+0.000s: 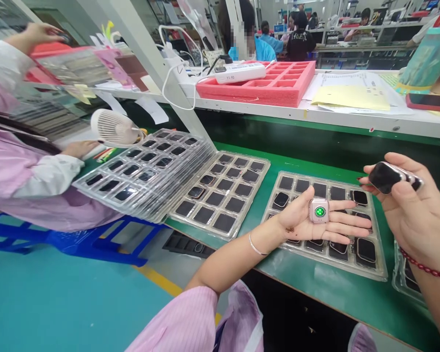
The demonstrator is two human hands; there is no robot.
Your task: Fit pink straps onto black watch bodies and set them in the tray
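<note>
My left hand (pixel 315 220) is palm up with its fingers stretched out flat. On it rests a pink-gold smartwatch case (pixel 319 211) without a strap, its back sensor glowing green. To the right, my right hand (pixel 407 195) grips a small stack of strapless smartwatches (pixel 385 178), with a dark screen facing out. Beneath my left hand lies a clear plastic tray (pixel 379 266), partly hidden by my hand and forearm. Some of its pockets hold smartwatches (pixel 365 250); the back ones show only dark squares.
Another tray (pixel 238 230) and a tall stack of filled trays (pixel 143 208) stand leftward on the green bench (pixel 297 274). A co-worker's sleeve (pixel 40 176) and white fan (pixel 113 128) are beyond. The shelf bears a pink foam tray (pixel 297 95). Part of another tray (pixel 401 281) shows below my right hand.
</note>
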